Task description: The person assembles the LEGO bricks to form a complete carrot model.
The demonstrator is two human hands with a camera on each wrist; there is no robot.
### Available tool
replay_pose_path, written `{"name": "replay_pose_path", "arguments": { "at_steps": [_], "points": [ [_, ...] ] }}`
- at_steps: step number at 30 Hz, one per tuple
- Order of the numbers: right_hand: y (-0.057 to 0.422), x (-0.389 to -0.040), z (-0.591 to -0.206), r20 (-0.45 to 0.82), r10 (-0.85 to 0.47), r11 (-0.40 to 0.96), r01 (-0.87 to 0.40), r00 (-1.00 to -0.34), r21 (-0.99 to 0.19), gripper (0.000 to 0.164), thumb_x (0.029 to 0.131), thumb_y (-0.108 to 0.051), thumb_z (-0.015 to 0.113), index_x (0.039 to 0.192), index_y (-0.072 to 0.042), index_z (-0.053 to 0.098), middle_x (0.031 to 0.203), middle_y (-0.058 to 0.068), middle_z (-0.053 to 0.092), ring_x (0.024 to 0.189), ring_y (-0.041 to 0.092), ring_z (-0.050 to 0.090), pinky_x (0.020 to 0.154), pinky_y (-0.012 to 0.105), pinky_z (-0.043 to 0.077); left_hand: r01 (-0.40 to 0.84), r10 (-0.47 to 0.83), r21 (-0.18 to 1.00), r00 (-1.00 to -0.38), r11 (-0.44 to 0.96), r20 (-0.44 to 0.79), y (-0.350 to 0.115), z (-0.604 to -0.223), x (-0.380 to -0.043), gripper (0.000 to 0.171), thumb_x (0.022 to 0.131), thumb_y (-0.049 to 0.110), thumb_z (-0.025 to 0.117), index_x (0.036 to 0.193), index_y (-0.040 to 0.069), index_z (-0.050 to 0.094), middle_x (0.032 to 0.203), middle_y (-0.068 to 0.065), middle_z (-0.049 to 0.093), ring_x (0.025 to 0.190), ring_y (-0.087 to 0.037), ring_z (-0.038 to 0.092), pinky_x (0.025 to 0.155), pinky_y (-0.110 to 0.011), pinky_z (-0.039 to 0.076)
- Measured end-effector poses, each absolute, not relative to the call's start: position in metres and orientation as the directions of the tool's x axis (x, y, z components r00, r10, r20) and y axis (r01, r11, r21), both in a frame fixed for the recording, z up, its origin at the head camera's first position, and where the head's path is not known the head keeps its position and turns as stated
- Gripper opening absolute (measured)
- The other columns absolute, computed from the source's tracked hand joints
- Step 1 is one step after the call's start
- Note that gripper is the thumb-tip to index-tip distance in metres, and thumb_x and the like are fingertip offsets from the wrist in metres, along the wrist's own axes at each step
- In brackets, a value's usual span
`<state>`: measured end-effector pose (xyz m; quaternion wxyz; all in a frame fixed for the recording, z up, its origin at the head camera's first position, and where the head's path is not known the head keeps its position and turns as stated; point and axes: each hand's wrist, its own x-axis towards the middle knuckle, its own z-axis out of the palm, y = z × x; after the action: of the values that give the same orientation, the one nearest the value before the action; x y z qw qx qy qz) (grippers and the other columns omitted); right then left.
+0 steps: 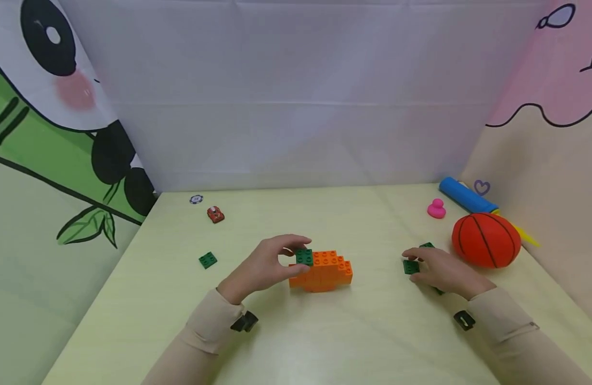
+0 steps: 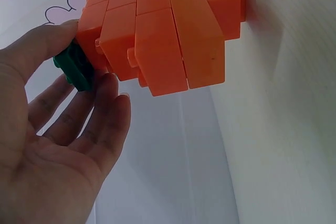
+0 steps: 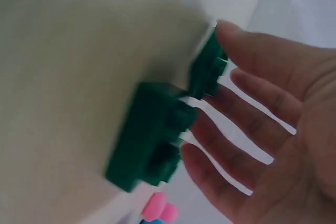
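Observation:
An orange building-block structure [image 1: 327,275] with stepped, studded sides stands mid-table. On its upper left sits a green building brick [image 1: 304,257], pinched between thumb and fingers of my left hand [image 1: 264,267]; the left wrist view has this green brick [image 2: 76,66] beside the orange blocks. At the right, my right hand [image 1: 445,270] pinches another green brick [image 1: 410,267] low over the table, its thumb on the edge of that brick [image 3: 207,66] in the right wrist view. A further green brick [image 3: 142,135] lies close to those fingers. More green shows partly hidden behind the hand.
Left on the table lie a loose green brick [image 1: 207,260], a small red toy car [image 1: 215,214] and a round chip [image 1: 196,199]. Beyond the right hand are a red toy basketball [image 1: 486,240], a pink toy [image 1: 436,209] and a blue cylinder [image 1: 466,194]. Printed cloth walls surround the table.

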<state>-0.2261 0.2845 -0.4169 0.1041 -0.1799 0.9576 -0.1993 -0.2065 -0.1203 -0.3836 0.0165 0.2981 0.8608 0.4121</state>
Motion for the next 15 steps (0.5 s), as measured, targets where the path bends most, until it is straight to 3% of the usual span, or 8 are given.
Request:
{"name": "replay_pose_path", "arguments": {
  "at_steps": [9,15],
  "points": [
    [0.277,-0.229,-0.421,-0.064,-0.389,0.836,-0.323,-0.919,-0.445,0.051,0.091,-0.023,0.073,0.138,-0.011,0.056,0.125,0.009,0.064,0.112,0.028,0.058,0.094,0.051,0.052,0.484,0.527,0.726,-0.827,0.488,0.197,-0.118,-0.385,-0.208,0.048,0.089,0.023,0.077,0.134,0.014,0.061,0.124,0.003,0.065,0.106,-0.017,0.063,0.097,-0.045,0.052],
    [0.234,-0.223,-0.405,0.172,-0.456,0.696,-0.47,-0.873,-0.543,0.051,0.093,-0.021,0.072,0.141,-0.013,0.055,0.129,0.005,0.064,0.11,0.023,0.061,0.092,0.048,0.053,0.478,0.52,0.73,-0.831,0.489,0.197,-0.118,-0.387,-0.208,0.049,0.089,0.022,0.077,0.134,0.015,0.061,0.124,0.004,0.065,0.106,-0.017,0.062,0.097,-0.045,0.052]
  ]
}}
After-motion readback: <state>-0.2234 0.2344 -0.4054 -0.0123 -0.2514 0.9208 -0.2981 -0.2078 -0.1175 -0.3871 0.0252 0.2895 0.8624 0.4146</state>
